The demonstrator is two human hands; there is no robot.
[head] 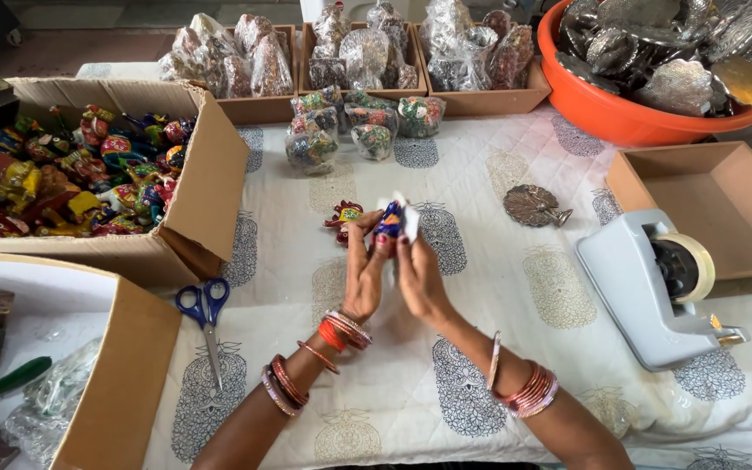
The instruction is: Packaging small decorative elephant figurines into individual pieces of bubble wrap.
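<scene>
Both hands (pixel 393 270) gripping one blue figurine (pixel 389 222), one scissors (pixel 206 313), one tape dispenser (pixel 654 292)

small figure (pixel 391 219): mostly covered by the fingers of the left hand (pixel 364 274) and right hand (pixel 419 277); its shape cannot be told.
white wrapping (pixel 410 219): only a corner shows behind the fingers.
red figure (pixel 344 215): partly hidden behind the left hand.
orange tub (pixel 602 109): cut off by the far edge.
near-left box (pixel 124 374): cut off by the left and near edges; contents blurred.
forearms: run out past the near edge.
far wrapped packets (pixel 367 52): contents too blurred to tell.
</scene>
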